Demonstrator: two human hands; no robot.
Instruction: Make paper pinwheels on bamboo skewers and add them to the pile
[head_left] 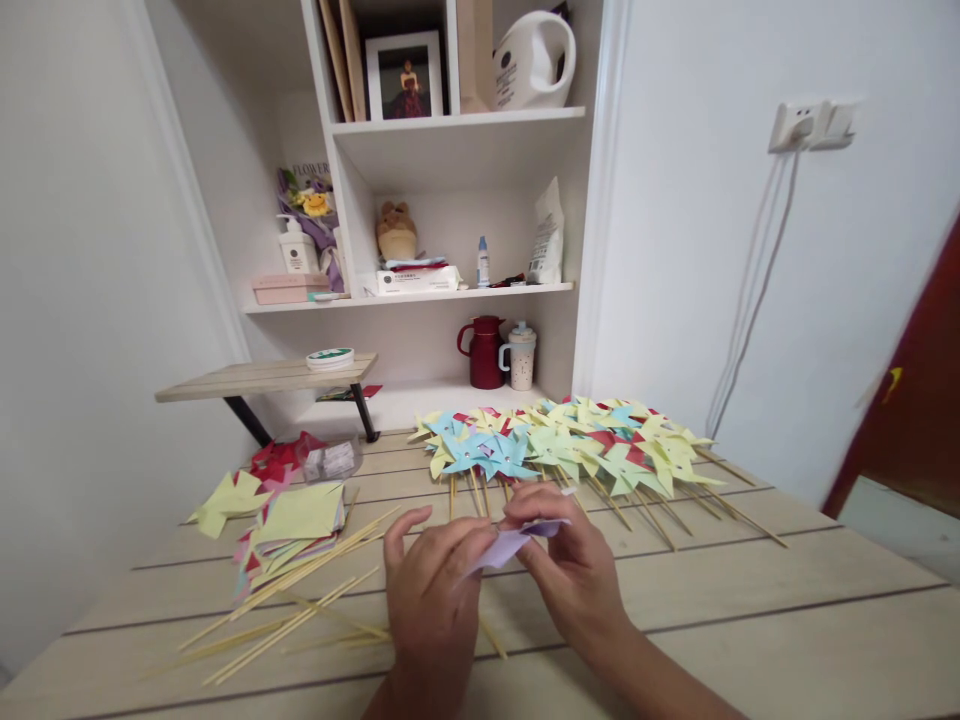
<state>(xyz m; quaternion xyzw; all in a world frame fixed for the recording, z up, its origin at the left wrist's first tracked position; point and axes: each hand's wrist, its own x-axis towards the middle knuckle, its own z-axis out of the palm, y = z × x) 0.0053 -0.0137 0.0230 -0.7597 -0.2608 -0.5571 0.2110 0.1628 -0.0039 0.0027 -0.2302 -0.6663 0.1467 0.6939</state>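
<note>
Between my two hands, just above the table, is a partly folded piece of light purple paper point(504, 550). My left hand point(439, 580) pinches its left side, with the index finger raised away. My right hand point(570, 565) is closed on the right side, fingers curled over the top and thumb underneath. A thin wooden stick point(492, 636) shows below the hands; whether it joins the paper is hidden. Just beyond my hands lie many finished paper pinwheels point(487, 455) in yellow, blue, green and red on sticks.
At left are loose sticks point(300, 575), a stack of coloured paper squares point(304, 515), a yellow cut paper shape point(227, 500) and a clear plastic box point(332, 460). A small raised stand point(262, 380) is behind them. A shelf unit point(465, 165) with a red jug point(486, 355) backs the table.
</note>
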